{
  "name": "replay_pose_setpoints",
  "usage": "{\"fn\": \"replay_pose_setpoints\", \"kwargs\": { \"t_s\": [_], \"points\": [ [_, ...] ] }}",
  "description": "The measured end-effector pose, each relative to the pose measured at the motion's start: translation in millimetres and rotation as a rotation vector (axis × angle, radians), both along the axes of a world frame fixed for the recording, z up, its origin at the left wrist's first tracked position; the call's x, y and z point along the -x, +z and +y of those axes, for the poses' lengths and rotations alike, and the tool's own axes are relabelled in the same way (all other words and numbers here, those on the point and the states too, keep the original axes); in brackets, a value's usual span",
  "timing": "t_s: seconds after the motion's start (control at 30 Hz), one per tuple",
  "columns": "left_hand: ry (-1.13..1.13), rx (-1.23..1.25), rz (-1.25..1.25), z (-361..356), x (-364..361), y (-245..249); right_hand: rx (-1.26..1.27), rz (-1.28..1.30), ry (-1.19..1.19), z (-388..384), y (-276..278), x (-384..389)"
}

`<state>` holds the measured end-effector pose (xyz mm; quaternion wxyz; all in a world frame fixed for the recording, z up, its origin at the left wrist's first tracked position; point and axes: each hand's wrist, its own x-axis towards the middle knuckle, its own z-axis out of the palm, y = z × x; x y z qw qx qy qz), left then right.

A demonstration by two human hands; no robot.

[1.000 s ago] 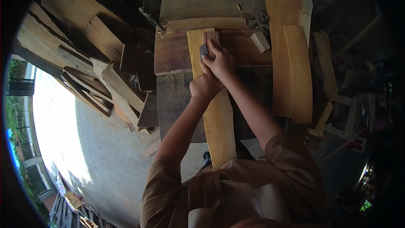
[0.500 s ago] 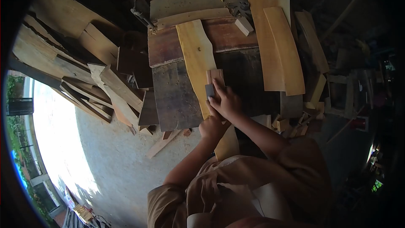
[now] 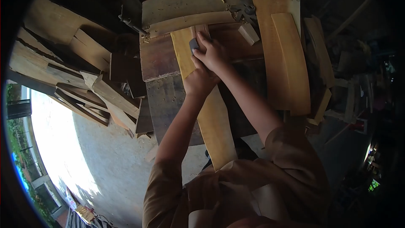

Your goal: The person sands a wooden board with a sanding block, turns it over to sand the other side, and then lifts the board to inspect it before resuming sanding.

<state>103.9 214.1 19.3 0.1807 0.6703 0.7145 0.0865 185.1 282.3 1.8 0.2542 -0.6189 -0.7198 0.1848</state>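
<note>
A long, pale yellow board (image 3: 214, 128) with a wavy edge lies lengthwise on the workbench (image 3: 162, 101), its near end close to my body. On its far part sits a wooden hand plane (image 3: 200, 29) with a grey, blade-like piece (image 3: 193, 44) standing up from it. My right hand (image 3: 211, 55) is closed round the plane's body, index finger stretched forward along it. Just behind, my left hand (image 3: 200, 80) grips the plane's rear, close against the right hand. The plane's underside and most of its rear are hidden by my hands.
A loose wooden block (image 3: 249, 34) and dark metal pieces (image 3: 242, 14) with shavings lie at the bench's far side. Wide boards (image 3: 289, 59) rest on the right. Stacked offcuts (image 3: 112, 95) lean at the left. A curved strip (image 3: 190, 20) crosses beyond the plane.
Both hands have pushed the plane forward along the board, away from my body. My arms are now stretched out further, and the view has shifted slightly.
</note>
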Motion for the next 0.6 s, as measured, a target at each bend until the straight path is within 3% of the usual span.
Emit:
{"fn": "replay_pose_setpoints", "kwargs": {
  "t_s": [0.13, 0.23, 0.4, 0.47, 0.6],
  "points": [
    [0.078, 0.080, 0.037, 93, 11, 8, 0.120, -0.001, 0.033, 90, 13, 18],
    [0.056, 0.008, 0.082, 74, 13, 8, 0.138, -0.068, -0.029, 76, 12, 22],
    [0.061, 0.100, 0.051, -71, 1, 3, 0.071, -0.089, 0.036, -75, 5, 5],
    [0.038, 0.170, 0.026, -151, -6, -1, 0.156, -0.105, 0.080, -156, 7, -8],
    [-0.094, 0.065, 0.038, -302, -12, -31, 0.165, -0.112, 0.072, -301, 5, -30]
  ]
}}
